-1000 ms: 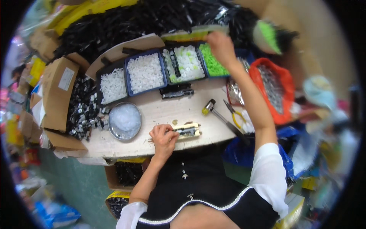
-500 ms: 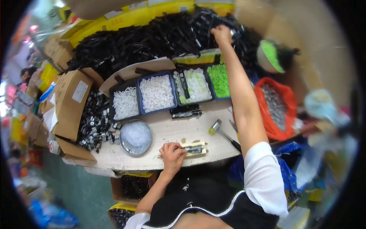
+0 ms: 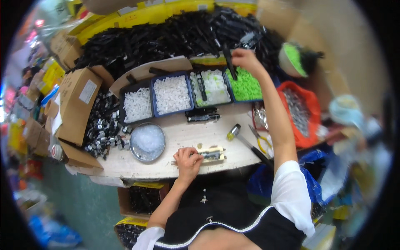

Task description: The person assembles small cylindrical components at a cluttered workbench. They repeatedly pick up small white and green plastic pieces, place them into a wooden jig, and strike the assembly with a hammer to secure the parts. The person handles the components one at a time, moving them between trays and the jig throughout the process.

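Observation:
My right hand (image 3: 248,61) is closed on a long black plastic part (image 3: 229,62), held upright over the tray of green pieces (image 3: 245,86). Down at the bench's near edge, my left hand (image 3: 188,163) has its fingers curled together at the left end of a cream-coloured fixture block (image 3: 217,149). A dark, rod-like part (image 3: 211,155) lies along this block, and its left end meets my fingers. What exactly they pinch is hidden. Beyond the trays spreads a big heap of black parts (image 3: 166,39).
Trays of white pieces (image 3: 171,95) line the bench (image 3: 183,133). Nearer are a metal bowl (image 3: 148,143), a hammer (image 3: 246,141) and yellow-handled pliers (image 3: 263,143). An orange-red bag of metal pieces (image 3: 301,114) stands at right, a cardboard box (image 3: 77,110) at left, beside small black-and-silver parts (image 3: 102,133).
My right hand has come back from the black heap toward me, bringing a long black part above the green tray. My left hand stays at the fixture.

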Action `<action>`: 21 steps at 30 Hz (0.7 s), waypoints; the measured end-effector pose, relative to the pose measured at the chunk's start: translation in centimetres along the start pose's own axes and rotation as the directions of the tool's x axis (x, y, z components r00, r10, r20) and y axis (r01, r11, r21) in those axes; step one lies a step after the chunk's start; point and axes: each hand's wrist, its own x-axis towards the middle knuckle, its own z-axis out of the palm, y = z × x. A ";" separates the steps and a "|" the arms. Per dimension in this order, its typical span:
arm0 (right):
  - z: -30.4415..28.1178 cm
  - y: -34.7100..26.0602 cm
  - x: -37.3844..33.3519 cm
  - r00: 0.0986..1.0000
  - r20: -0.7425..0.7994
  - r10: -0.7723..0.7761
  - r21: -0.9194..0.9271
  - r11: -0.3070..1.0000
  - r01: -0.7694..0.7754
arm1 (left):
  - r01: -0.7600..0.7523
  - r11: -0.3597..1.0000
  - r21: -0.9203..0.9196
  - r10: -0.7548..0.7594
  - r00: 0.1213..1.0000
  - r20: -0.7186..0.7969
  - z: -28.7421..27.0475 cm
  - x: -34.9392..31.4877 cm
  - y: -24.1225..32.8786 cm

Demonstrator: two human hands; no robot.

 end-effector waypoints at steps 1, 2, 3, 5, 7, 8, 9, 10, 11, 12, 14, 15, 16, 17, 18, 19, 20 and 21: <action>0.4 0.8 -1.1 0.997 0.059 -0.040 -0.205 0.978 0.051 | -0.004 1.000 -0.004 0.004 1.000 -0.002 0.0 0.0 0.0; 1.1 0.1 -2.5 0.984 0.086 -0.154 -0.424 0.888 0.176 | -0.001 1.000 -0.006 0.001 1.000 -0.003 0.0 0.0 0.0; 2.2 -0.7 -3.5 0.981 0.107 -0.162 -0.637 0.746 0.192 | 0.001 1.000 0.006 -0.001 1.000 -0.011 0.0 -0.1 -0.2; 2.6 1.6 -3.3 0.964 0.188 -0.187 -0.849 0.463 0.255 | -0.022 1.000 0.014 0.022 1.000 -0.016 0.2 0.0 -0.3; 2.8 3.3 -2.9 0.960 0.173 -0.220 -0.869 0.426 0.254 | -0.020 1.000 0.015 0.020 1.000 -0.004 0.1 0.0 -0.1; 2.8 3.8 -2.6 0.956 0.168 -0.242 -0.876 0.408 0.258 | -0.025 0.999 0.024 0.025 1.000 -0.003 0.1 0.0 -0.1; 2.5 4.2 -2.5 0.955 0.120 -0.271 -0.858 0.456 0.237 | -0.031 0.999 0.033 0.031 1.000 -0.001 0.1 0.0 -0.1; 2.4 4.3 -2.6 0.952 0.076 -0.296 -0.834 0.505 0.223 | -0.029 0.999 0.030 0.029 1.000 -0.005 0.1 -0.1 -0.1; 2.4 4.3 -2.6 0.948 0.030 -0.317 -0.807 0.552 0.210 | -0.027 0.999 0.026 0.028 1.000 -0.010 0.2 -0.1 -0.2; 2.5 4.3 -2.3 0.947 -0.001 -0.321 -0.787 0.585 0.198 | -0.026 0.999 0.022 0.027 1.000 -0.013 0.2 -0.1 -0.3; 2.2 4.6 -2.2 0.945 -0.069 -0.319 -0.749 0.643 0.162 | -0.003 1.000 -0.003 0.003 1.000 0.003 0.1 -0.1 -0.1; 2.1 5.0 -2.2 0.944 -0.080 -0.320 -0.738 0.655 0.160 | 0.008 1.000 -0.015 -0.008 1.000 0.012 0.0 -0.1 -0.1; 2.1 5.3 -2.3 0.943 -0.091 -0.321 -0.730 0.666 0.157 | 0.005 1.000 -0.014 -0.005 1.000 0.008 0.0 -0.1 -0.1; 2.0 5.6 -2.4 0.941 -0.102 -0.323 -0.721 0.676 0.154 | 0.002 1.000 -0.013 -0.002 1.000 0.005 0.1 -0.1 -0.2; 1.9 6.0 -2.7 0.921 -0.117 -0.372 -0.752 0.639 0.163 | 0.000 1.000 -0.011 0.000 1.000 0.001 0.2 -0.1 -0.2; 2.2 5.9 -3.2 0.898 -0.127 -0.421 -0.779 0.603 0.173 | -0.001 1.000 -0.011 0.001 1.000 0.000 0.2 -0.1 -0.2; 2.4 5.9 -3.5 0.872 -0.135 -0.470 -0.804 0.566 0.180 | -0.002 1.000 -0.010 0.002 1.000 -0.002 0.2 -0.1 -0.2; 2.4 6.1 -3.4 0.888 -0.145 -0.437 -0.797 0.584 0.158 | -0.003 1.000 -0.010 0.003 1.000 -0.004 0.2 -0.1 -0.1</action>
